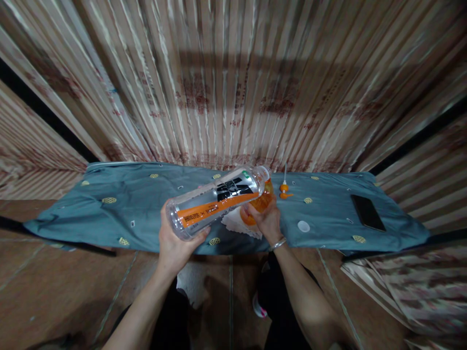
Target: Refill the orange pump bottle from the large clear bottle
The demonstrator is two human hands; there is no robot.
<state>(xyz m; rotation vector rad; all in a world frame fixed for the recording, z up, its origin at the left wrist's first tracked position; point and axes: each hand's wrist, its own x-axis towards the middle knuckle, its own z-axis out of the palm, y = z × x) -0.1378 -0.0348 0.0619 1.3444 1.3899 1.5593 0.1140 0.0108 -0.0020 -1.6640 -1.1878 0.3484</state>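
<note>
My left hand (178, 245) grips the base of a large clear plastic bottle (215, 201) with a silver, black and orange label. The bottle lies tilted, its mouth to the upper right, over an orange see-through bottle (269, 189). My right hand (268, 218), a bracelet at the wrist, is wrapped round that orange bottle. The clear bottle hides part of its body. Beneath them a crumpled white tissue (241, 224) lies on the cloth. An orange pump head (284, 188) with a thin tube rests just right of the orange bottle.
A blue-grey cloth (146, 218) with pineapple prints covers the narrow table. On its right lie a round white disc (303, 226) and a black phone (368, 212). Striped curtains (226, 87) hang behind and at both sides, with dark poles near the corners.
</note>
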